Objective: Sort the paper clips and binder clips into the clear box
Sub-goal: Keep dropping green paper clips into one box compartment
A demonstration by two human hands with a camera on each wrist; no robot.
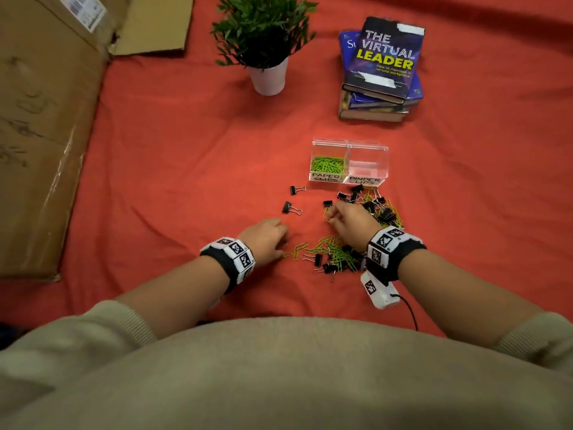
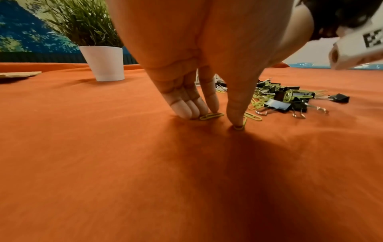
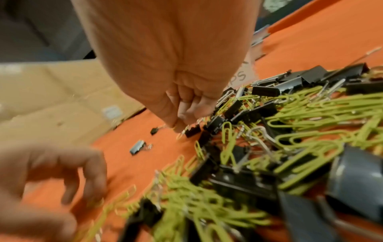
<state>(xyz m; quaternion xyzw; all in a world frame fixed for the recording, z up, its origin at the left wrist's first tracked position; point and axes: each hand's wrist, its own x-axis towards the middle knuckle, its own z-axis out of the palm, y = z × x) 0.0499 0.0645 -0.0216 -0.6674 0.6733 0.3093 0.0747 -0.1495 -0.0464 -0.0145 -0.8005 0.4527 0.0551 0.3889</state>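
Note:
The clear box (image 1: 384,164) has two labelled halves: green paper clips (image 1: 327,164) fill the left one, and the right one, marked binder clips, holds nothing. A mixed pile of green paper clips and black binder clips (image 1: 338,254) lies in front of it on the red cloth. My left hand (image 2: 215,120) stands with straight fingers (image 2: 194,113) on one paper clip (image 2: 213,116), its thumb pressing another (image 2: 240,126). My right hand (image 3: 179,126) is curled over the pile's far edge and pinches a green paper clip (image 1: 326,212) beside a binder clip (image 3: 192,131).
Two loose binder clips (image 1: 297,189) (image 1: 290,208) lie left of the pile. A potted plant (image 1: 269,76) and a stack of books (image 1: 383,69) stand at the back. Flattened cardboard (image 1: 46,119) covers the left side. A cable (image 1: 409,311) trails from my right wrist.

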